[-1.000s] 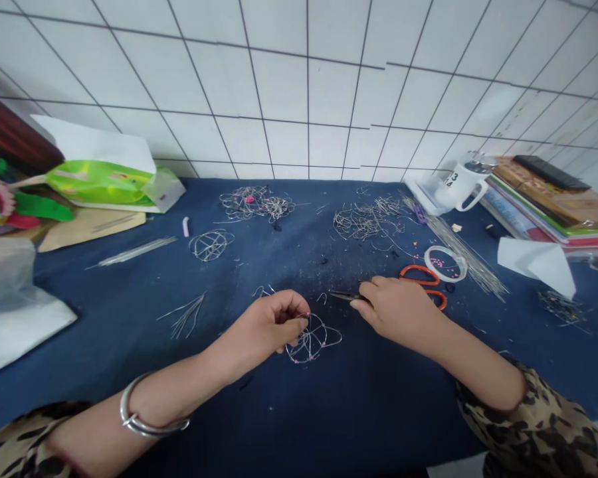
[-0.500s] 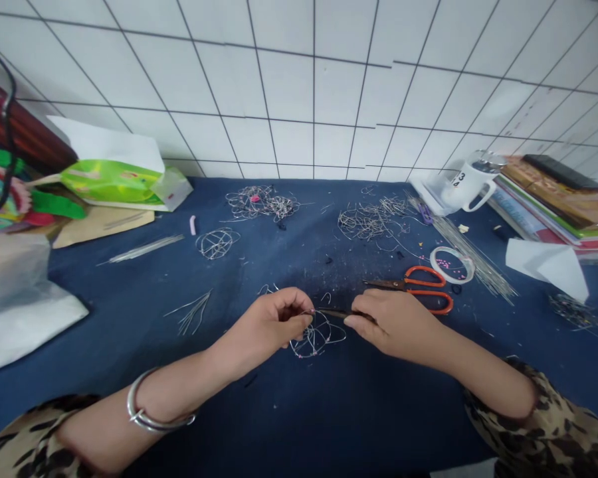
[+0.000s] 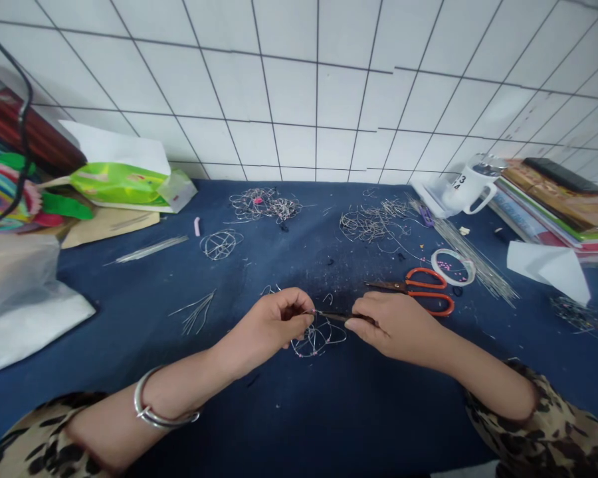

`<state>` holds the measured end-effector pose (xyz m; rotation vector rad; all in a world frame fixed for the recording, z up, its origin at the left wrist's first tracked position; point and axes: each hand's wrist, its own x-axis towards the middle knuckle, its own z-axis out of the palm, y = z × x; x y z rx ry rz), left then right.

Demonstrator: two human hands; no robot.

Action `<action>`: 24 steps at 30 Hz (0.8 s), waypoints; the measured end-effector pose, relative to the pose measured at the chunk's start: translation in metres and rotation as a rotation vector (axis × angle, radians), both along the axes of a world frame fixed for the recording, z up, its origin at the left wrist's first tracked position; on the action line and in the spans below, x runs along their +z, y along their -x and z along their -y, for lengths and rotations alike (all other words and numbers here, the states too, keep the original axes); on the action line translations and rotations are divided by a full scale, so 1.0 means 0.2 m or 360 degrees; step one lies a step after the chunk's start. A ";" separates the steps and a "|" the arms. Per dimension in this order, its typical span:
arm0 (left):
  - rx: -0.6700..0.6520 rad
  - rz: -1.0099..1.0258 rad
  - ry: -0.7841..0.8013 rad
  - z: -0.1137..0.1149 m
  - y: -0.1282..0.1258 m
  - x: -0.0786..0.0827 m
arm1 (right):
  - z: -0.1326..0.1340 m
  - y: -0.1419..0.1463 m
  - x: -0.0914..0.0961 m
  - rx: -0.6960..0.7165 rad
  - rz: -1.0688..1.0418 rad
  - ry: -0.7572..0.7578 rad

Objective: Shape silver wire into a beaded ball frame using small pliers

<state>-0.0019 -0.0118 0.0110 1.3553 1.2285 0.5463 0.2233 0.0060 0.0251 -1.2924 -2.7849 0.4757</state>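
My left hand (image 3: 279, 322) is closed, thumb and fingers pinching the upper edge of a round wire frame (image 3: 315, 353) with small pink beads. The frame's looped wires hang below the fingertips. My right hand (image 3: 393, 325) is wrapped round a slim dark pointed tool (image 3: 336, 317); its grip is hidden in the palm, so I cannot tell its exact kind. The tool's tip points left and meets the beaded wire beside my left fingertips. Orange-handled scissors (image 3: 413, 289) lie just behind my right hand.
Tangled wire (image 3: 366, 222), a wire ball (image 3: 220, 245) and straight wires (image 3: 473, 255) lie on the blue cloth. At the right are a bead dish (image 3: 472, 271), a white mug (image 3: 471, 189) and stacked books (image 3: 553, 216). A green packet (image 3: 117, 184) and a plastic bag (image 3: 24, 325) sit left.
The view has shifted slightly, so things sit a little further right. Both hands keep nearly the same pose, with the tool's tip still at the wire frame.
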 end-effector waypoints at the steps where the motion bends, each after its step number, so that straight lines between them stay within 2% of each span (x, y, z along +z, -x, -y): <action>1: -0.0004 -0.0002 0.0002 0.00 0.00 0.00 | 0.00 0.00 0.00 -0.0004 0.0008 -0.0011; 9: -0.0024 -0.0019 -0.0083 -0.01 0.01 -0.02 | 0.02 0.01 -0.02 -0.0008 0.0042 -0.0149; 12: -0.0029 -0.0015 -0.0122 -0.01 0.01 -0.02 | 0.02 0.01 0.00 -0.0007 0.0032 -0.0133; 20: -0.0002 0.0037 -0.0040 -0.01 0.02 -0.02 | 0.01 0.00 0.02 0.0029 0.0014 -0.0046; 24: 0.0023 0.0069 -0.0047 -0.01 0.01 -0.01 | 0.01 -0.01 0.02 -0.0008 0.0037 -0.0085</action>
